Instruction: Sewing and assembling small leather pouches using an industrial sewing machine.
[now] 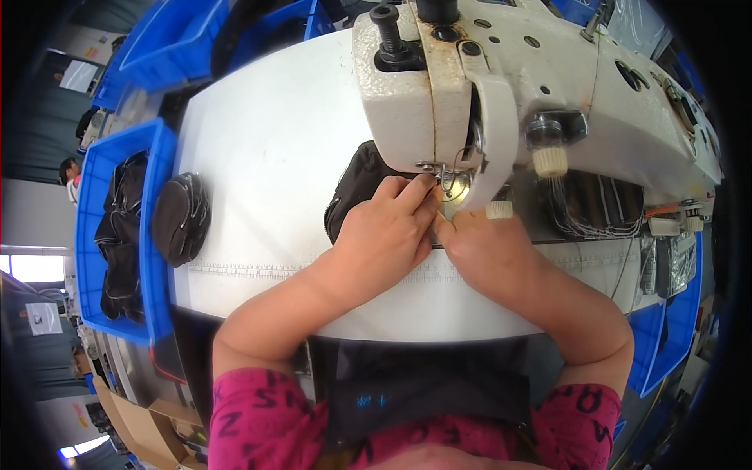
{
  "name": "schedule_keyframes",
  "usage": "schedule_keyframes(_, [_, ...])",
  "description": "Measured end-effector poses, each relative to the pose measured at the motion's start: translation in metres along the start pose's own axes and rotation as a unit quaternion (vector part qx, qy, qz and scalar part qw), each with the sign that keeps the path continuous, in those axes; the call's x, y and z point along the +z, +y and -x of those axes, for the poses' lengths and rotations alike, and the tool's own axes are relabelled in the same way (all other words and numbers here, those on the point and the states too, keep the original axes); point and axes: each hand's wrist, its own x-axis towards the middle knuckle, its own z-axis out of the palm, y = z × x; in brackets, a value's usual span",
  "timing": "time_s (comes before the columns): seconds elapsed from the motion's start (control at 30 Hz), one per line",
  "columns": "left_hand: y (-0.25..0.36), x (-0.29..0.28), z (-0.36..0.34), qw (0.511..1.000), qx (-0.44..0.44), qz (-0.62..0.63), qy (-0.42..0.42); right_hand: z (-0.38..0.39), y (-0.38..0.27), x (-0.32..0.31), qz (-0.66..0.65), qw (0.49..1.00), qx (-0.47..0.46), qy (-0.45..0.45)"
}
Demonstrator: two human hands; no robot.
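Note:
A black fabric pouch (362, 178) with a zipper along its left edge lies under the head of a white sewing machine (399, 117). My left hand (384, 231) rests over the pouch, fingers bent and pressed together on its cloth beside the needle area. Close by on the right, my right hand (489, 247) is closed, with thumb and fingertips meeting the left hand's near the presser foot. What the right fingers pinch is hidden. Behind them shows a shiny metal plate (455, 188).
A round black zippered pouch (182, 219) sits at the table's left edge, by a blue crate (160, 294) of black pouches. Dark striped pieces with loose white threads (599, 207) lie right of the needle. A printed ruler strip (251, 271) crosses the white table (266, 141).

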Motion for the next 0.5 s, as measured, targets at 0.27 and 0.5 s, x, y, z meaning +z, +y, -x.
schedule_keyframes(0.27, [0.0012, -0.0037, -0.0021, 1.0, -0.008, -0.016, -0.019, 0.0002, 0.0008, 0.0008, -0.003, 1.0, 0.002, -0.022])
schedule_keyframes(0.5, [0.0006, -0.0035, -0.0026, 0.999, -0.017, 0.011, -0.029, 0.0001, 0.0015, 0.0006, -0.006, 1.0, 0.012, -0.018])
